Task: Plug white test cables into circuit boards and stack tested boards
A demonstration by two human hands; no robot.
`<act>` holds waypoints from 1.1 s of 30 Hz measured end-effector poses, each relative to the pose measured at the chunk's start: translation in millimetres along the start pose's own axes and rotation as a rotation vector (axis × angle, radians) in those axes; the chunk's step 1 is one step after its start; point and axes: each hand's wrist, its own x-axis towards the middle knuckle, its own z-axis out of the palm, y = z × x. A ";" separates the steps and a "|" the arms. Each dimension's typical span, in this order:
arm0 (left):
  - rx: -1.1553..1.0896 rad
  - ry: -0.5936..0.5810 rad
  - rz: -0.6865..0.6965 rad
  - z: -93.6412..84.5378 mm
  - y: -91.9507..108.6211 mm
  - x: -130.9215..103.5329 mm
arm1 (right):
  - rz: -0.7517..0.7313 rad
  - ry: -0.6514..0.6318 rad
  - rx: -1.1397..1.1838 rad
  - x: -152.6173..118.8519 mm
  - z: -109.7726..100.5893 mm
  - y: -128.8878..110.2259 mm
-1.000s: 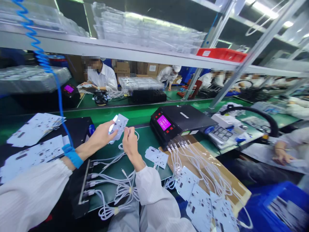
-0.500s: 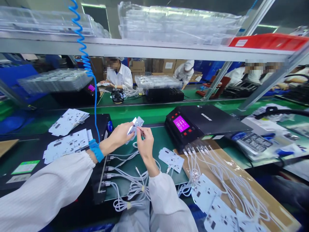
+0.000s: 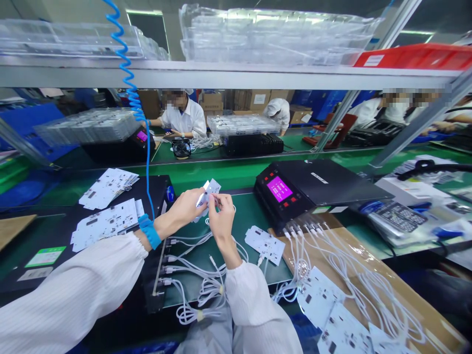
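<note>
My left hand (image 3: 186, 209) holds a small white circuit board (image 3: 211, 189) up over the green mat (image 3: 250, 211). Against the board's lower edge, my right hand (image 3: 221, 220) pinches the plug of a white cable (image 3: 207, 222). A blue wrist strap (image 3: 149, 230) with a coiled blue cord (image 3: 130, 78) is on my left wrist. Several more white cables (image 3: 199, 282) run from a black fixture (image 3: 157, 275) below my hands. Another white board (image 3: 265, 244) lies on the mat to the right.
A black tester with a pink screen (image 3: 279, 189) stands at right, several cables (image 3: 332, 265) running from it to boards on a cardboard sheet (image 3: 416, 300). Board stacks (image 3: 106, 186) lie at left. Clear trays (image 3: 265, 34) fill the overhead shelf. Other people work across the belt.
The view swung left and then steadied. My right hand has closed in on the board's lower edge with the cable plug; the left hand keeps holding the board.
</note>
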 end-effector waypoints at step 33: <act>0.256 -0.100 -0.360 -24.5 -0.9 -8.5 | 0.032 -0.876 -0.896 35.4 82.2 47.9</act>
